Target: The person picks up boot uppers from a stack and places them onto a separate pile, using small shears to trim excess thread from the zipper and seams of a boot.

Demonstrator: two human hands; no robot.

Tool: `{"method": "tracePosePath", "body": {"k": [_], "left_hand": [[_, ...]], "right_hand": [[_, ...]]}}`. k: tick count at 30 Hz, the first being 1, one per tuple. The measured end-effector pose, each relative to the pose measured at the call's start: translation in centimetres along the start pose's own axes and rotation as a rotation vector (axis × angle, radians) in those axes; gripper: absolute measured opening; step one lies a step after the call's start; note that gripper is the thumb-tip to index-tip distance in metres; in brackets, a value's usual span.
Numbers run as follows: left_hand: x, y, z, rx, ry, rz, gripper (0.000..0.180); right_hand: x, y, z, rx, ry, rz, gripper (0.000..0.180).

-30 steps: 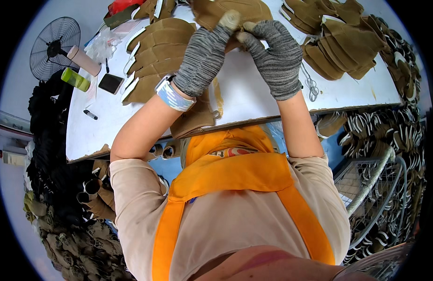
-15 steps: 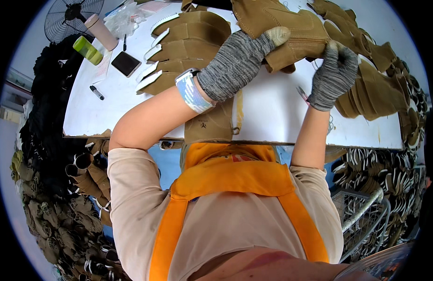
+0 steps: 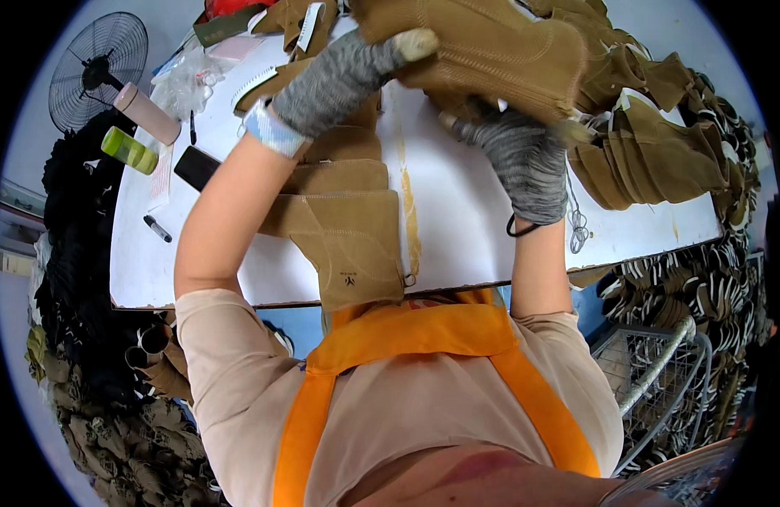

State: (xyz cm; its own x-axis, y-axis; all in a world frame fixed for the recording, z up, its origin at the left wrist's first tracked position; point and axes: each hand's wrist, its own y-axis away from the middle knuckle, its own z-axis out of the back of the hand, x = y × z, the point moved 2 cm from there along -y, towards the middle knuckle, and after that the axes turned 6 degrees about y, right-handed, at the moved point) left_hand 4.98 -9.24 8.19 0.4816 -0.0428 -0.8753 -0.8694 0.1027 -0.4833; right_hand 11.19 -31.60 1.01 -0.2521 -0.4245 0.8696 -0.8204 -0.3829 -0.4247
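A brown suede boot upper (image 3: 500, 55) with stitched seams is held up over the far part of the table. My left hand (image 3: 343, 80), in a grey knit glove, grips its left end with the thumb on top. Beneath its lower right edge is my right hand (image 3: 521, 160), gloved alike and closed around that edge; some fingers are hidden and the tips blurred. A thin black loop (image 3: 518, 226) sits at my right wrist; what it belongs to is hidden. Below my left hand, more boot uppers (image 3: 352, 241) overlap in a row, the nearest reaching the table's front edge.
On the white table (image 3: 457, 245) lie a phone (image 3: 195, 166), a marker (image 3: 157, 228), a green bottle (image 3: 130, 150), a pink tumbler (image 3: 146, 112) and grey cord (image 3: 578, 215). More uppers (image 3: 652, 156) lie right. A fan (image 3: 98, 72) stands far left, a wire cart (image 3: 652, 380) lower right.
The boot upper has shifted and turned in my hands. My left hand moved left; my right hand moved left and down, under the edge. Metal blades seen by my right wrist no longer show.
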Motion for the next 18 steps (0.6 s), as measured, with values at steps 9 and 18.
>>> {"method": "tracePosePath", "body": {"k": [9,18], "left_hand": [[-1.5,-5.7,10.7,-0.041,-0.522,0.197,0.052],[10.0,-9.2,22.2,0.024,-1.400,0.422,0.064]], "right_hand": [[4.3,-4.7,4.4,-0.473,0.052,0.330,0.071],[1.8,-3.0,6.2,-0.518,-0.346,0.136,0.076]]}}
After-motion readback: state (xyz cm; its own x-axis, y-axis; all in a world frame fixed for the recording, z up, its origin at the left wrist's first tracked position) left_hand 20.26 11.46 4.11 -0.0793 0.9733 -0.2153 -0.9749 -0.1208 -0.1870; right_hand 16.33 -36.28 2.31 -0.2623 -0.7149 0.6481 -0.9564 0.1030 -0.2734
